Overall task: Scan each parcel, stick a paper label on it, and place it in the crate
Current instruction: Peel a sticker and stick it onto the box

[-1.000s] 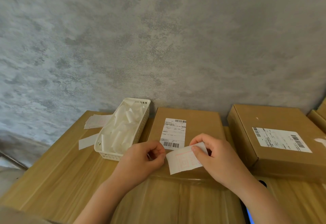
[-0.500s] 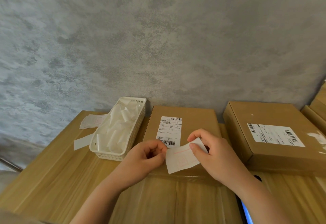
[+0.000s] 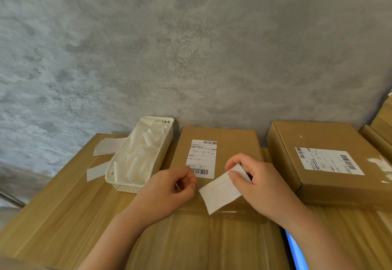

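Tabletop parcel (image 3: 233,142) (label (image 3: 220,193) pinched)

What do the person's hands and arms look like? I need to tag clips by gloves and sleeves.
Both the left hand and the right hand are bare: no gloves, rings, watch or wristbands show. Both forearms are uncovered as far as the frame edge, with no sleeve in view. Nails look short and plain.

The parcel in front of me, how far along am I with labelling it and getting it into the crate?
Done: nothing finished that shows, and whether it was scanned can't be told. In hand: your right hand pinches a paper label over the parcel, not yet stuck down; your left hand pinches something small and white. Left: stick it, then crate the parcel. No crate is in view.
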Motion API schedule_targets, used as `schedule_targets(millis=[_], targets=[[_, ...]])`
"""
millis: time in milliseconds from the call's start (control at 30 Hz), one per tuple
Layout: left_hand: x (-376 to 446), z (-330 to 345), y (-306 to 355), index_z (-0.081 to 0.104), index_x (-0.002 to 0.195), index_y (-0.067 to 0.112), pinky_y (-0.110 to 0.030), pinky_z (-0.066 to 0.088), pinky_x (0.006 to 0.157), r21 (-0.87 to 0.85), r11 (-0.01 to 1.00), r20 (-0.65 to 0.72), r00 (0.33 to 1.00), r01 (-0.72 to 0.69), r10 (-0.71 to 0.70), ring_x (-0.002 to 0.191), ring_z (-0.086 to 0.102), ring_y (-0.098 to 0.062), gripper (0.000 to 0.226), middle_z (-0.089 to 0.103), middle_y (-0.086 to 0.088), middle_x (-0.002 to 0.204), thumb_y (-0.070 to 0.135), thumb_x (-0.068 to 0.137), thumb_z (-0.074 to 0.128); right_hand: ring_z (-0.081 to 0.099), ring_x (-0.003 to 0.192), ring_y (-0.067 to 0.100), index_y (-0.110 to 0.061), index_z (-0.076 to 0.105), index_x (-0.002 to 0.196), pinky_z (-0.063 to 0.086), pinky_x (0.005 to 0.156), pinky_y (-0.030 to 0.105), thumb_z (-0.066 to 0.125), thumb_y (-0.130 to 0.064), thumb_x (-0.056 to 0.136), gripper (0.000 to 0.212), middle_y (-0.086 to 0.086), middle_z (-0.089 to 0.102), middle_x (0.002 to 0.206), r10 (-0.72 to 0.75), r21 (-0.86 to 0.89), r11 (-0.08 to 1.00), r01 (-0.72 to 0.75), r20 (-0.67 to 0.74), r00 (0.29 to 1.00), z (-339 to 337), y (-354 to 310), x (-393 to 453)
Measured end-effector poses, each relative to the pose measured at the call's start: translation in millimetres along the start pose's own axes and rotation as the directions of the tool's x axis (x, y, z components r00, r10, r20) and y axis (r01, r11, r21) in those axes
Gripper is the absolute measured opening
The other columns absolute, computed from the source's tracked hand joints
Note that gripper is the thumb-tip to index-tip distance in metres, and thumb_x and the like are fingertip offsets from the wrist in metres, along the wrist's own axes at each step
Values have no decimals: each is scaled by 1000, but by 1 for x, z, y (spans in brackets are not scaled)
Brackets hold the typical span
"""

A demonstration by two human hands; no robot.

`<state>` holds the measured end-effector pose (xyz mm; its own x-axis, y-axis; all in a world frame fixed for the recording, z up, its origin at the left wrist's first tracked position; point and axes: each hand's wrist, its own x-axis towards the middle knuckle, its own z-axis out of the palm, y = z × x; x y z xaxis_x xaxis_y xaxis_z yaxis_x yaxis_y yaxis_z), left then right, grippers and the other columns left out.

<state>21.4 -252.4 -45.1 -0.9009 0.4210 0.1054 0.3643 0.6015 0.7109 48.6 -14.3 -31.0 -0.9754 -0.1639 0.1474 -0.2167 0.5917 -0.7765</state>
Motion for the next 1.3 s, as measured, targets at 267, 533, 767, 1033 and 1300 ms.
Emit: schedule_targets(millis=[267,533,767,1033,1300], targets=[[3,3,3,62,79,35,-19,50,68,63,998,32,999,-14,12,80,62,-7,14,67,15,83,26,90,62,65,96,8,-36,56,93,57,60,44,54,-28,99,10,-20,65,93,9,-2,1000,-9,15,1000,-5,-6,2],[5,2,4,61,75,35,-19,48,66,33,999,51,999,5,-7,76,61,-9,19,67,10,80,23,90,62,63,96,5,-33,57,94,54,56,35,53,-26,99,9,-21,64,92,16,7,1000,-16,10,1000,-6,-8,4],[4,2,3,64,77,31,-17,43,66,-192,981,105,994,19,1,71,54,-6,20,63,6,76,19,93,61,54,99,5,-36,47,114,54,69,27,59,-33,93,24,-21,52,101,-86,-211,976,45,-186,979,6,3,6],[-3,11,21,70,83,23,-33,48,72,-527,845,-87,995,-94,56,75,57,-23,16,60,-13,77,38,83,64,58,86,5,-32,57,87,46,72,19,55,-39,91,8,-18,58,84,-308,-76,951,299,-184,934,28,-16,-11],[-6,11,23,71,88,27,-53,50,80,-405,903,-106,988,-142,108,83,61,-34,12,68,-9,84,35,88,62,59,83,8,-36,58,86,46,67,17,54,-46,89,12,-16,61,82,-300,-40,954,298,-150,942,32,-20,-12]])
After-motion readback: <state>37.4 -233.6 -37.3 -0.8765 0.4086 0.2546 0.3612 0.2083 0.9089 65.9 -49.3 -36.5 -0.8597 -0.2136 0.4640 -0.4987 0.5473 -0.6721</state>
